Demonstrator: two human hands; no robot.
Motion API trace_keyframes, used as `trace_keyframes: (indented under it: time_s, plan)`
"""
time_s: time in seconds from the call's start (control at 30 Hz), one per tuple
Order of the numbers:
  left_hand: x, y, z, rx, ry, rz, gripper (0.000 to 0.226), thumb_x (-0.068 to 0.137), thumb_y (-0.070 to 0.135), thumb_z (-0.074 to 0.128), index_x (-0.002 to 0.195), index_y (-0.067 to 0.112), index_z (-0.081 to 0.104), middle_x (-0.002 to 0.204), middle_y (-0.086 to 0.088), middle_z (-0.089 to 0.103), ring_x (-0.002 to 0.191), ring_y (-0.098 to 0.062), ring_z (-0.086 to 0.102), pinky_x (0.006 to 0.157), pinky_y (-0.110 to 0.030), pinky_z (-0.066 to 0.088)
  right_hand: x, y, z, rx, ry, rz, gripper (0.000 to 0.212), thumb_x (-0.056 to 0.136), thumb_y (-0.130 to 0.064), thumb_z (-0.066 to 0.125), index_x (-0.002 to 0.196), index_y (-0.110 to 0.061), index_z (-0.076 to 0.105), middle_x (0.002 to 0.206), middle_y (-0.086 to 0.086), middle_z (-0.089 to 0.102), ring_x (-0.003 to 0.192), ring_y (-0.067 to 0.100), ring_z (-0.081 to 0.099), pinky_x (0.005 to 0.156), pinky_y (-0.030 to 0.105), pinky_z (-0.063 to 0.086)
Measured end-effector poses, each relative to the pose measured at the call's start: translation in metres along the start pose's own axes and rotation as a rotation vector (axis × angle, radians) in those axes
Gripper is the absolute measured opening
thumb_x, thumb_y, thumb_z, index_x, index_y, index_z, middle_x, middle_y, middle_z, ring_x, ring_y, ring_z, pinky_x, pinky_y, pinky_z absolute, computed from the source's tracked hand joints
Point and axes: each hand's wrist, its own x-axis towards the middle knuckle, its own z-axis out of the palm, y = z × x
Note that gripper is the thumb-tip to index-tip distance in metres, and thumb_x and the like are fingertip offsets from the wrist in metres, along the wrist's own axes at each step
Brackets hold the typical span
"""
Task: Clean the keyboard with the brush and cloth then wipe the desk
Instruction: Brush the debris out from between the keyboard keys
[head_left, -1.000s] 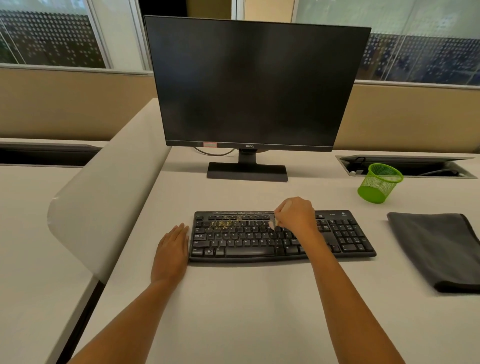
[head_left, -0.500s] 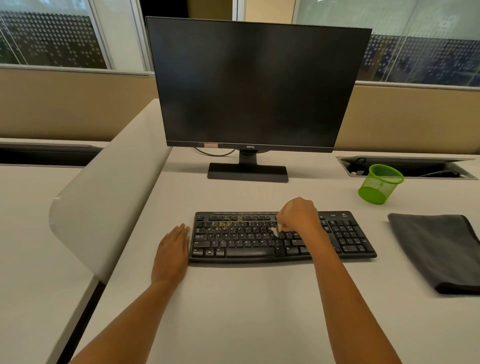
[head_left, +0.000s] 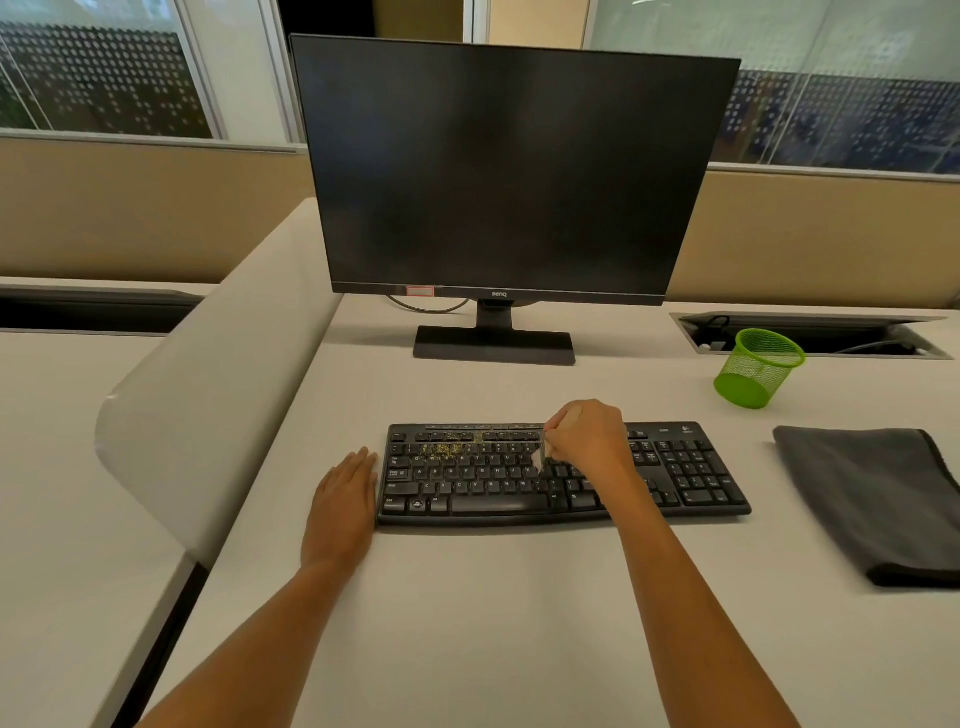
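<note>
At the middle of a pale desk (head_left: 493, 623), a black keyboard (head_left: 483, 478) is lying flat, its long front edge facing the person. Yellowish crumbs (head_left: 447, 448) are sitting among its upper-left key rows. Over the upper middle keys, the right hand (head_left: 589, 439) is curling its fingers around a small brush (head_left: 538, 457). It is gripping the brush with the pale bristles pointing down onto the keys, just right of the crumbs.

At 9 o'clock from the keyboard, the left hand (head_left: 343, 499) is resting flat on the desk, fingers straight and together, grasping nothing. Its side is lying just beside the keyboard's left end; whether they are touching is unclear.

At 3 o'clock, apart from the keyboard, a folded dark grey cloth (head_left: 872, 499) is lying on the desk. At 2 o'clock, a green mesh cup (head_left: 758, 369) is standing. At 12 o'clock, a dark monitor (head_left: 514, 171) is standing on its flat base. At 10 o'clock, a curved white divider (head_left: 208, 384) is rising along the desk's left side.
</note>
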Motion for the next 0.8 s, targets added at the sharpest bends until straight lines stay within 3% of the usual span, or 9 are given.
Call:
trace_keyframes:
  time_s: [0.07, 0.13, 0.27, 0.37, 0.43, 0.53, 0.67, 0.73, 0.8]
  plan:
    - [0.000, 0.001, -0.001, 0.001, 0.000, -0.001, 0.040, 0.101, 0.023, 0.032, 0.139, 0.013, 0.044, 0.146, -0.004, 0.040, 0.137, -0.018, 0.032, 0.115, -0.031, 0.018, 0.000, -0.001, 0.001, 0.087, 0.082, -0.003, 0.017, 0.085, -0.003, 0.056, 0.086, -0.009, 0.073, 0.093, 0.007, 0.072, 0.079, 0.017, 0.064, 0.066, 0.026, 0.055]
    - [-0.001, 0.003, -0.001, 0.005, 0.007, 0.003, 0.040, 0.101, 0.022, 0.033, 0.138, 0.012, 0.045, 0.145, -0.005, 0.041, 0.136, -0.019, 0.032, 0.114, -0.031, 0.018, -0.004, 0.000, 0.004, 0.082, 0.091, -0.020, 0.017, 0.085, -0.004, 0.057, 0.088, -0.011, 0.073, 0.093, 0.006, 0.072, 0.076, 0.014, 0.061, 0.061, 0.021, 0.051]
    - [-0.002, 0.005, -0.003, 0.001, 0.013, -0.002, 0.040, 0.101, 0.021, 0.033, 0.138, 0.012, 0.045, 0.145, -0.005, 0.041, 0.136, -0.019, 0.032, 0.114, -0.030, 0.017, -0.003, -0.003, 0.001, 0.004, -0.069, -0.004, 0.019, 0.084, 0.000, 0.055, 0.087, -0.004, 0.073, 0.091, 0.011, 0.072, 0.082, 0.024, 0.069, 0.074, 0.037, 0.059]
    - [-0.002, 0.005, -0.004, 0.005, 0.004, 0.002, 0.041, 0.102, 0.022, 0.032, 0.139, 0.012, 0.043, 0.146, -0.005, 0.040, 0.137, -0.019, 0.031, 0.114, -0.030, 0.017, 0.002, -0.006, -0.007, 0.070, -0.039, -0.016, 0.018, 0.082, 0.000, 0.057, 0.082, -0.008, 0.073, 0.091, 0.007, 0.072, 0.082, 0.021, 0.068, 0.077, 0.035, 0.058]
    - [-0.003, 0.006, -0.004, 0.003, 0.003, 0.001, 0.041, 0.102, 0.023, 0.031, 0.139, 0.013, 0.043, 0.146, -0.004, 0.039, 0.137, -0.018, 0.031, 0.114, -0.030, 0.016, 0.005, -0.004, -0.015, 0.063, 0.021, -0.007, 0.015, 0.083, -0.005, 0.060, 0.084, -0.013, 0.073, 0.091, 0.002, 0.071, 0.079, 0.014, 0.064, 0.073, 0.027, 0.055]
    - [-0.002, 0.005, -0.003, 0.008, 0.007, 0.006, 0.040, 0.101, 0.022, 0.033, 0.138, 0.012, 0.045, 0.146, -0.004, 0.040, 0.136, -0.019, 0.032, 0.114, -0.030, 0.017, 0.008, 0.005, -0.028, -0.153, -0.009, 0.054, 0.012, 0.089, -0.012, 0.059, 0.092, -0.013, 0.071, 0.089, 0.000, 0.069, 0.062, 0.005, 0.054, 0.051, 0.012, 0.042]
    - [-0.002, 0.005, -0.003, 0.008, 0.009, 0.007, 0.040, 0.101, 0.022, 0.033, 0.138, 0.012, 0.045, 0.145, -0.005, 0.041, 0.136, -0.019, 0.032, 0.114, -0.030, 0.017, 0.007, 0.009, -0.032, -0.412, 0.016, 0.071, 0.022, 0.094, -0.009, 0.050, 0.081, -0.003, 0.067, 0.068, 0.001, 0.056, 0.071, 0.015, 0.059, 0.049, 0.016, 0.038]
    - [-0.003, 0.005, -0.004, 0.009, 0.010, 0.005, 0.040, 0.101, 0.021, 0.033, 0.138, 0.012, 0.045, 0.146, -0.005, 0.040, 0.136, -0.020, 0.032, 0.114, -0.030, 0.016, 0.003, 0.000, -0.024, -0.427, -0.008, 0.040, 0.024, 0.096, -0.010, 0.048, 0.084, 0.000, 0.067, 0.072, 0.003, 0.054, 0.073, 0.019, 0.059, 0.056, 0.021, 0.041]
    - [-0.003, 0.006, -0.004, 0.013, 0.011, 0.011, 0.040, 0.101, 0.020, 0.033, 0.138, 0.011, 0.045, 0.145, -0.006, 0.040, 0.136, -0.020, 0.032, 0.114, -0.030, 0.016, -0.002, -0.014, -0.014, -0.397, -0.057, -0.008, 0.023, 0.095, -0.011, 0.049, 0.099, 0.002, 0.068, 0.092, 0.012, 0.065, 0.091, 0.027, 0.065, 0.071, 0.028, 0.048]
